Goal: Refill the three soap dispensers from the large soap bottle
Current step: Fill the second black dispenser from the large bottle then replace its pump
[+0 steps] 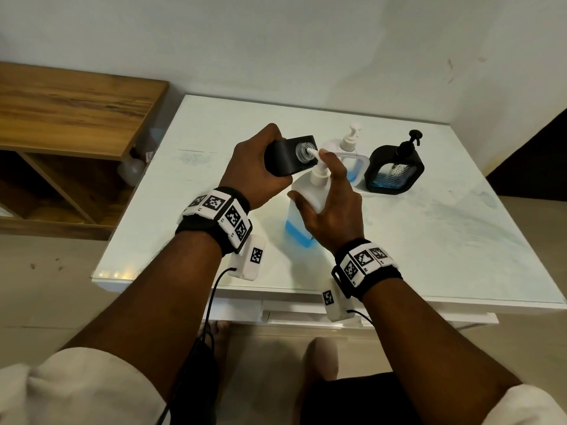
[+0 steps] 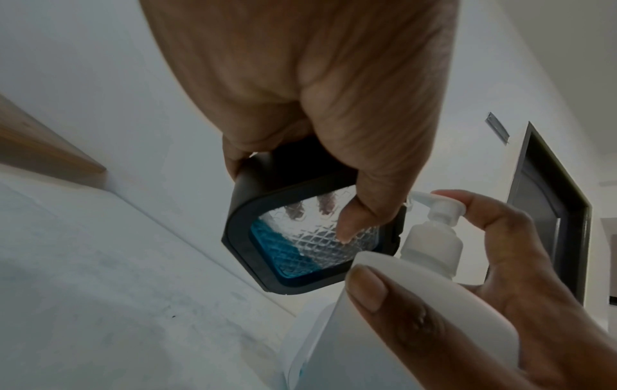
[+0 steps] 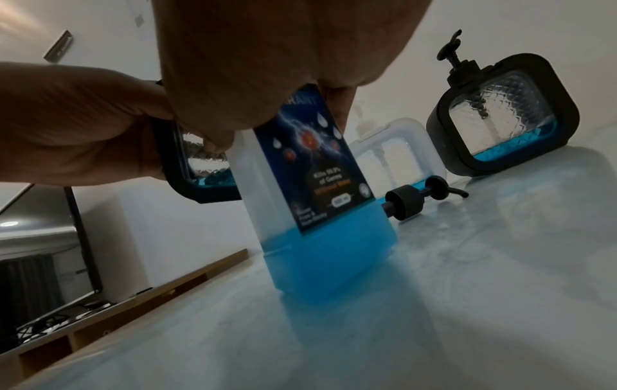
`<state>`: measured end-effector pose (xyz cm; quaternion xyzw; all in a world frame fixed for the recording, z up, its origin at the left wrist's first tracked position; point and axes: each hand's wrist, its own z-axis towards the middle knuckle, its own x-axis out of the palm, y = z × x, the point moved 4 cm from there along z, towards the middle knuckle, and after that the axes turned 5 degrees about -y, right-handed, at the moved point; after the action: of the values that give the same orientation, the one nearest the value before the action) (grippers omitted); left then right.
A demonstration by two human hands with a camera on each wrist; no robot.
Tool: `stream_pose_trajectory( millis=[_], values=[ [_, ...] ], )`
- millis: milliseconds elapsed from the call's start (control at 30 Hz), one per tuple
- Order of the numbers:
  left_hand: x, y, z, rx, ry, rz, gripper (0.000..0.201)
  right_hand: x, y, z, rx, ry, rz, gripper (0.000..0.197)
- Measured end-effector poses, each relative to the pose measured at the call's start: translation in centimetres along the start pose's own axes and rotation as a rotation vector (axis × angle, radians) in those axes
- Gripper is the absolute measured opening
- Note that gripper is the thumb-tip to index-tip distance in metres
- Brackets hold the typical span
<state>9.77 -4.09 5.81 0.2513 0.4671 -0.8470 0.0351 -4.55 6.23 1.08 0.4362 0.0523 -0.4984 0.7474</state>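
Left hand (image 1: 248,167) grips open black square soap dispenser (image 1: 290,154), tilted, mouth at pump spout of large translucent soap bottle with blue liquid (image 3: 320,224) standing on white table (image 1: 429,240); right hand (image 1: 331,207) holds that bottle, finger on pump; white clear dispenser (image 1: 349,161), black dispenser (image 1: 395,170) far right; loose black pump (image 3: 414,198) lies behind the bottle

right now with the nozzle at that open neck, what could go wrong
The large soap bottle's nozzle only just meets the open neck of the black dispenser, which the left hand holds tilted, so a squirt may land on the table. The right hand pumping could tip the bottle. The loose pump may roll.
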Motion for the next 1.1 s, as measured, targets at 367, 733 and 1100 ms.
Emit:
stream_pose_trajectory(
  millis=[367,733,1100],
  values=[
    [-0.01,-0.06,0.07,0.002,-0.003,-0.009,0.034,0.03,-0.07,0.12,-0.001,0.023,0.0,0.085],
    [0.03,-0.02,-0.08,-0.006,0.001,-0.012,0.033,-0.15,-0.05,0.11,-0.001,0.018,-0.007,0.085],
    [-0.07,-0.12,-0.05,-0.003,-0.002,-0.01,0.035,0.03,-0.02,0.22,0.007,0.013,-0.004,0.081]
  ],
)
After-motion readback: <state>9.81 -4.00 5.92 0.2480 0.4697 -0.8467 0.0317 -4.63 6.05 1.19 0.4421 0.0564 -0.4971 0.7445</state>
